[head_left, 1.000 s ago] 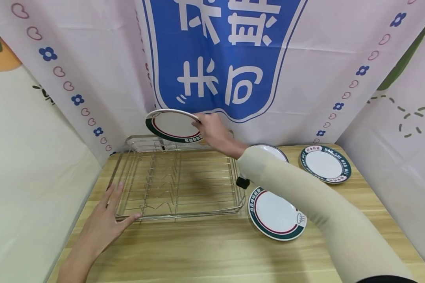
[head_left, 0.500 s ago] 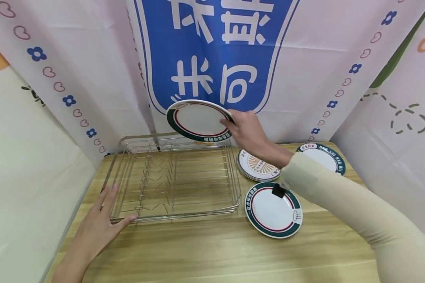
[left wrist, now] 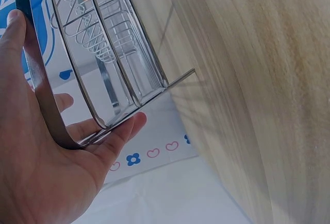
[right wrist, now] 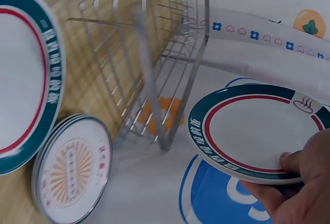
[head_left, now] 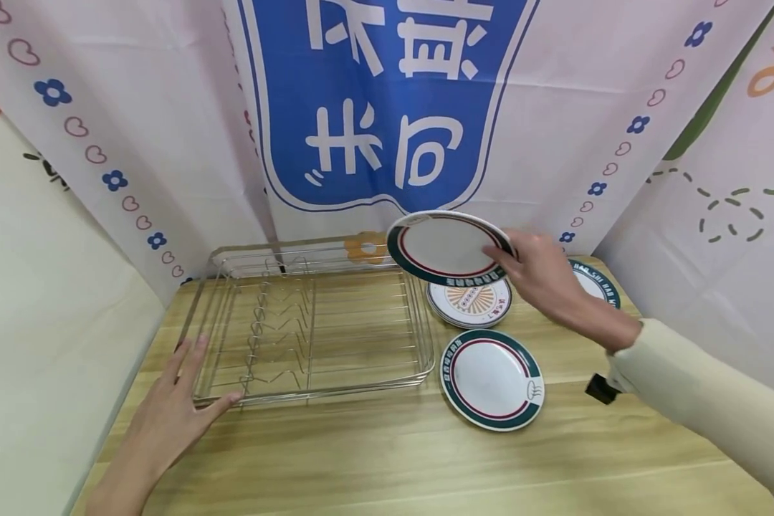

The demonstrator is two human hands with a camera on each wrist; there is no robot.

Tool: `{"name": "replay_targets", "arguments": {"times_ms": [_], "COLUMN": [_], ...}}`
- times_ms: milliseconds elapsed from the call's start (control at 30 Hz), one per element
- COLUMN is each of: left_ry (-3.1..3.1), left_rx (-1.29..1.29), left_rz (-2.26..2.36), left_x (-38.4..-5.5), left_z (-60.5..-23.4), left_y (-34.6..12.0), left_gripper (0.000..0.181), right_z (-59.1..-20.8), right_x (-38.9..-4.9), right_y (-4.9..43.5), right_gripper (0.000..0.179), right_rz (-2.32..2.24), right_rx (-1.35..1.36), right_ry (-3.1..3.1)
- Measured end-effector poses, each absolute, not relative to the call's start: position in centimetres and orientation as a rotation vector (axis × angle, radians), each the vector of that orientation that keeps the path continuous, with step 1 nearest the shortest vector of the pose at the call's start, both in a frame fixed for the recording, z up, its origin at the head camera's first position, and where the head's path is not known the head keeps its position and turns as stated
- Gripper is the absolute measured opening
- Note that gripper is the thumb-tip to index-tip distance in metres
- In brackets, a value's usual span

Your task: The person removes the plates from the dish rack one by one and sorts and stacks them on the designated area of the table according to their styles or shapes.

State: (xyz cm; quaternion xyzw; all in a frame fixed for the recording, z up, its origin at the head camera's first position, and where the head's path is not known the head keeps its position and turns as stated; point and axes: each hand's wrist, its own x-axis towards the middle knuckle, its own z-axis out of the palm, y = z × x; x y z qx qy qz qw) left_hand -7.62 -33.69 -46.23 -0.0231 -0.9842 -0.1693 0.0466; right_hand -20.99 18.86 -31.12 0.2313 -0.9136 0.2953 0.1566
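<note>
A white plate (head_left: 451, 247) with a green rim and red ring is held up above the right end of a wire dish rack (head_left: 361, 387). My right hand (head_left: 542, 276) pinches this plate by its right edge, thumb on the upper face, as the right wrist view also shows. My left hand (head_left: 168, 412) holds the rack's front left corner, its thumb along the front rim and fingers along the side. In the left wrist view, fingers (left wrist: 121, 134) reach around the corner wires. No plates stand in the rack's slots.
Right of the rack, a stack of sunburst-patterned plates (head_left: 471, 304) lies on the wooden table (head_left: 335, 466). In front of it is another green-rimmed plate (head_left: 490, 380). A lettered plate (head_left: 596, 283) at the back right is partly hidden by the right arm. A printed cloth (head_left: 542, 122) hangs behind.
My right hand has carried the plate rightward from above the rack's middle to its right end, near the plate stack. My left hand stays at the rack corner. The view has shifted slightly.
</note>
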Motion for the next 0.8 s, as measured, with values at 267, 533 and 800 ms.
{"name": "replay_targets", "arguments": {"times_ms": [267, 533, 800], "left_ry": [-3.016, -3.010, -2.986], "left_rx": [-0.062, -0.068, -0.080], "left_rz": [-0.507, -0.515, -0.535], "left_x": [-7.8, -7.7, -7.5], "left_z": [-46.2, -46.2, -46.2], "left_y": [-33.7, -33.6, -33.6], "left_gripper": [0.112, 0.112, 0.112], "right_z": [-31.8, -34.5, -37.8], "right_x": [-19.1, -18.9, -19.5], "right_y": [23.1, 26.6, 28.7], "right_gripper": [0.019, 0.017, 0.019], "right_rz": [0.618, 0.668, 0.911], "right_rx": [0.568, 0.541, 0.457], "right_ry": [-2.749, -3.055, -3.308]}}
